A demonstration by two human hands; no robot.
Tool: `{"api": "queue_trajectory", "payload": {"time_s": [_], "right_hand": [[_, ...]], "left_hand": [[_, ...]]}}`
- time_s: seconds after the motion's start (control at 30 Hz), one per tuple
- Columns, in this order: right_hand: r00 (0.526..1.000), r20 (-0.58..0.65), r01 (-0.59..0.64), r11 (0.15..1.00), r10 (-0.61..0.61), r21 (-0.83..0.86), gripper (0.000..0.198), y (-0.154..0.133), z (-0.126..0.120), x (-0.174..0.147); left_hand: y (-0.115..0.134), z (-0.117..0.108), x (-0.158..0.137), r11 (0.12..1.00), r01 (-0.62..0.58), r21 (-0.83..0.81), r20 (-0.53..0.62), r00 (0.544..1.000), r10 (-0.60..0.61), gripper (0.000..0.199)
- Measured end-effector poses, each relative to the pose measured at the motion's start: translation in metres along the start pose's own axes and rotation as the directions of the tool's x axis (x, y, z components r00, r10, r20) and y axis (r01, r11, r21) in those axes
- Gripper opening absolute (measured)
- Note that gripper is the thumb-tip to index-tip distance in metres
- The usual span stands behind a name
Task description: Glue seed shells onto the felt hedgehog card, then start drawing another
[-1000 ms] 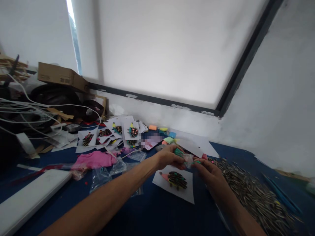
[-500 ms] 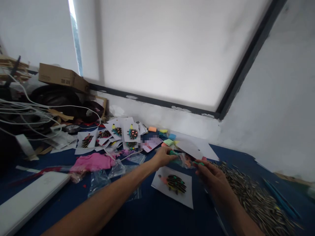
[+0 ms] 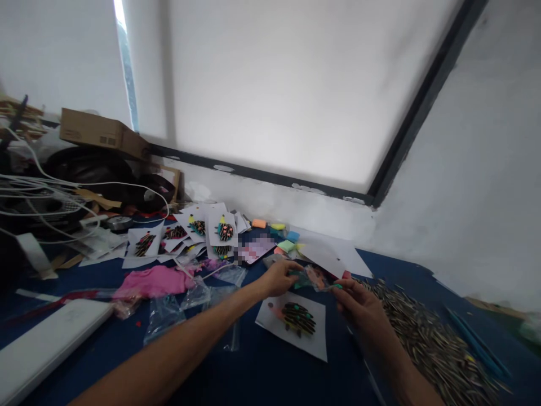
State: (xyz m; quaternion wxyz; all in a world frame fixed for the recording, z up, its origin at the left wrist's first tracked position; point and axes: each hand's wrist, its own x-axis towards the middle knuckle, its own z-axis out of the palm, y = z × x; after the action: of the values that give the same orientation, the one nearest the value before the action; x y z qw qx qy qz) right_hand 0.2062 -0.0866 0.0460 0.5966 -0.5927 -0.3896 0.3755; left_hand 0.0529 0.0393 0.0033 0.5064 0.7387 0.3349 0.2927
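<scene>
My left hand (image 3: pixel 279 278) is above the back edge of a white card, with its thumb and fingers curled at a lump of green modelling clay (image 3: pixel 302 279) in clear plastic. My right hand (image 3: pixel 355 296) pinches a small piece of green clay (image 3: pixel 337 286) between thumb and fingertips. Between my hands lies a clear bag with orange-pink clay (image 3: pixel 315 276). Below them rests the white card (image 3: pixel 315 347), bearing a hedgehog figure (image 3: pixel 298 318) with a pink snout, dark striped seed-like spines and green dots. Blur hides the exact contact at my left fingertips.
A heap of striped seeds (image 3: pixel 431 332) spreads at the right beside blue scissors-like tools (image 3: pixel 477 341). Finished-looking hedgehog cards (image 3: pixel 225 229), a phone (image 3: pixel 257 248) and coloured clay blocks (image 3: pixel 291 236) lie behind. Pink clay (image 3: pixel 154 281), plastic bags (image 3: pixel 163 318) and a white box (image 3: pixel 54 344) sit left.
My left hand has moved slightly down and left, with the green clay lower beside its fingers. My right hand still pinches the small green piece. The view has shifted slightly.
</scene>
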Motion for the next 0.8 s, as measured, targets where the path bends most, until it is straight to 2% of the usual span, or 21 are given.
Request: {"api": "queue_trajectory", "payload": {"time_s": [0.1, 0.2, 0.23, 0.3, 0.33, 0.4, 0.43, 0.53, 0.7, 0.8], "right_hand": [[0.999, 0.025, 0.038, 0.998, -0.037, -0.057, 0.042, 0.002, 0.0, 0.0], [0.997, 0.025, 0.08, 0.986, -0.078, -0.143, 0.044, 0.004, 0.001, 0.001], [0.995, 0.028, 0.104, 0.98, -0.101, -0.17, 0.044, 0.005, 0.001, 0.001], [0.982, 0.051, 0.19, 0.955, -0.183, -0.227, 0.039, 0.007, 0.002, -0.001], [0.97, 0.071, 0.244, 0.933, -0.234, -0.264, 0.035, 0.007, 0.002, -0.002], [0.941, 0.115, 0.339, 0.877, -0.319, -0.342, 0.03, 0.009, 0.003, -0.005], [0.928, 0.126, 0.371, 0.85, -0.35, -0.375, 0.028, 0.009, 0.004, -0.007], [0.919, 0.138, 0.393, 0.825, -0.37, -0.407, 0.025, 0.01, 0.006, -0.01], [0.939, 0.216, 0.319, 0.911, -0.267, -0.263, 0.028, 0.002, 0.009, -0.01], [0.964, 0.177, 0.237, 0.946, -0.199, -0.224, 0.041, -0.005, 0.008, -0.009]], "left_hand": [[0.005, -0.001, -0.005, 0.98, -0.107, 0.169, -0.05, 0.992, 0.117, 0.034], [0.02, -0.001, -0.011, 0.943, -0.201, 0.265, -0.157, 0.956, 0.248, 0.028], [0.026, 0.0, -0.013, 0.943, -0.21, 0.256, -0.152, 0.955, 0.254, 0.024], [0.037, 0.003, -0.018, 0.979, -0.181, 0.092, 0.006, 0.983, 0.182, 0.021], [0.042, 0.004, -0.02, 0.988, -0.157, -0.009, 0.11, 0.981, 0.157, 0.025], [0.049, 0.007, -0.025, 0.985, -0.072, -0.159, 0.295, 0.948, 0.117, 0.036], [0.05, 0.008, -0.027, 0.978, -0.036, -0.207, 0.344, 0.933, 0.107, 0.041], [0.049, 0.008, -0.029, 0.953, 0.035, -0.302, 0.393, 0.915, 0.091, 0.048], [0.042, 0.002, -0.024, 0.9, 0.133, -0.416, 0.408, 0.911, 0.054, 0.051], [0.042, -0.001, -0.022, 0.86, 0.169, -0.482, 0.364, 0.931, 0.021, 0.052]]}}
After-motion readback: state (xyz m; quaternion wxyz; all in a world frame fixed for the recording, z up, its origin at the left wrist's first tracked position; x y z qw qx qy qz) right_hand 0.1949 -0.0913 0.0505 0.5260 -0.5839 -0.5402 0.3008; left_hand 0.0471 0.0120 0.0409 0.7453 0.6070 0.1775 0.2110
